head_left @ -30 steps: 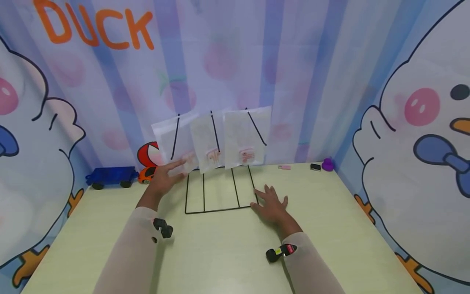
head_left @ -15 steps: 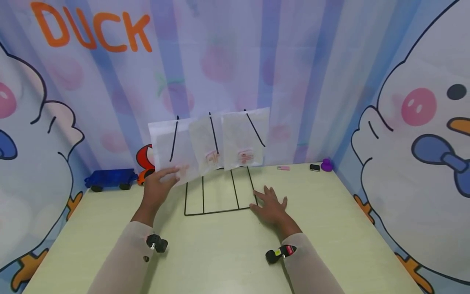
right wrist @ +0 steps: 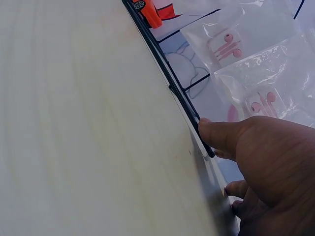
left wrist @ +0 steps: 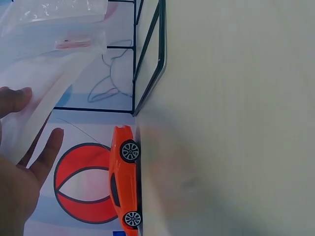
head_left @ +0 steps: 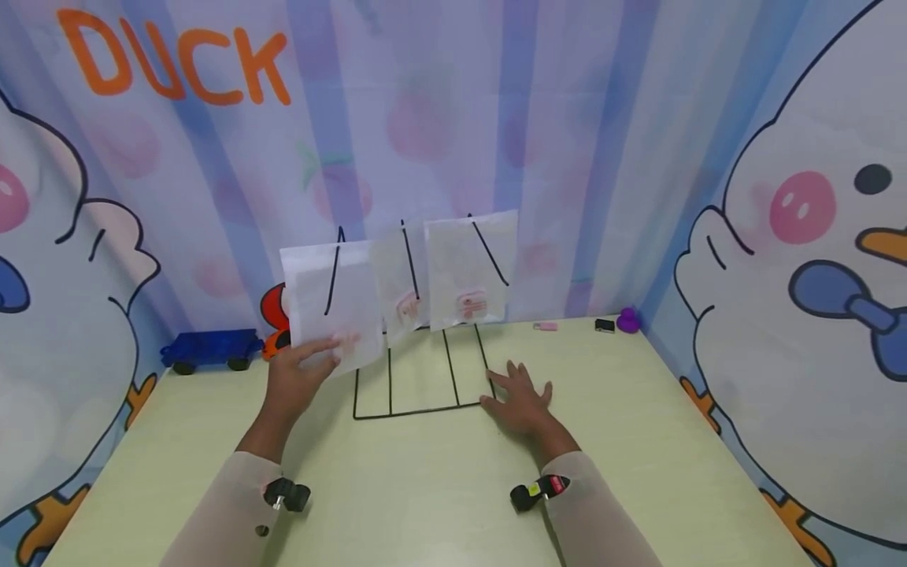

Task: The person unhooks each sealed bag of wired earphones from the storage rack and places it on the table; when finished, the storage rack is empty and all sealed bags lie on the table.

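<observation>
White translucent flat plastic bag (head_left: 356, 299), hung on left prong of black wire rack (head_left: 451, 370) near counter's (head_left: 397, 496) back edge — pinched by left hand (head_left: 293, 384); rack's base touched by right hand (head_left: 523, 403), fingers spread.

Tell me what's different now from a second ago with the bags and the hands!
The left hand, holding the lower end of the leftmost translucent white plastic bag, has pulled it toward the person and a little left. The middle translucent white plastic bag seems slightly turned too. The right hand stayed on the black wire rack, and the rightmost translucent white plastic bag stayed hanging.
</observation>
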`<state>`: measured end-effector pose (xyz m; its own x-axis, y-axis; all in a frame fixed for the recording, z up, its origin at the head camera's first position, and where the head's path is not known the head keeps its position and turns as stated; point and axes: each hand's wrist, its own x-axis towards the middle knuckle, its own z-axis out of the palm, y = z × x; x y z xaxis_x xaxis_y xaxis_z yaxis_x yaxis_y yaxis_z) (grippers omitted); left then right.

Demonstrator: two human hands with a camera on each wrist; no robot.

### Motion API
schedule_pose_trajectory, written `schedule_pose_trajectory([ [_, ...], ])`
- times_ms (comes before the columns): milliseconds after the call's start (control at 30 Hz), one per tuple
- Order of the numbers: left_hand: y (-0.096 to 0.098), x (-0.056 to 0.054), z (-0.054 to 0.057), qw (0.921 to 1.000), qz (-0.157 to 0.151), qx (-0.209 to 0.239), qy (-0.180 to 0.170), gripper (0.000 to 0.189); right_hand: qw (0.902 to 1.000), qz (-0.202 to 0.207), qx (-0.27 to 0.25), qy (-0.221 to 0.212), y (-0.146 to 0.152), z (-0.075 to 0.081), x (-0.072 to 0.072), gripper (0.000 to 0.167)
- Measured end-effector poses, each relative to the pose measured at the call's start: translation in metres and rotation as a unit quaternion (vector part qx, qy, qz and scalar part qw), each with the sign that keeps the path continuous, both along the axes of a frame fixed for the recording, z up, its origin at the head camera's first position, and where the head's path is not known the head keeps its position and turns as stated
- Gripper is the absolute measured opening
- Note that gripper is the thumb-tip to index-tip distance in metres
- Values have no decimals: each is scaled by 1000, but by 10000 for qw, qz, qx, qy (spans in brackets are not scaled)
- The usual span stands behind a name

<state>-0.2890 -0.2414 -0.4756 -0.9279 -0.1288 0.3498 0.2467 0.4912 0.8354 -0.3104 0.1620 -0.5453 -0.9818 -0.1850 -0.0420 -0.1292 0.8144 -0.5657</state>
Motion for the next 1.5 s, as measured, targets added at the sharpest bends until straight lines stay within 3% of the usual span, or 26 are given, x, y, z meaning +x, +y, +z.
schedule_pose_trajectory([
  [267, -2, 25, -4, 9998, 105, -164, -59, 32, 10000, -4, 79, -57, -1, -1, 1, 62],
  [500, -3, 40, 0, 9993, -104, -21, -351, 34, 10000, -4, -12, -45, 0, 3, 2, 62],
  [700, -2, 53, 0, 9992, -42, -113, -389, 33, 10000, 7, -50, -56, -1, 2, 1, 61],
  [933, -2, 74, 4, 9977, -125, 180, -643, 35, 10000, 19, -18, -72, -3, 1, 1, 62],
  [1233, -3, 96, -4, 9995, -270, 111, 99, 25, 10000, 3, -24, -77, -2, -1, 1, 62],
  [1500, -3, 114, -12, 9932, -725, 372, 833, 27, 10000, -18, -4, -73, 0, 0, 0, 63],
])
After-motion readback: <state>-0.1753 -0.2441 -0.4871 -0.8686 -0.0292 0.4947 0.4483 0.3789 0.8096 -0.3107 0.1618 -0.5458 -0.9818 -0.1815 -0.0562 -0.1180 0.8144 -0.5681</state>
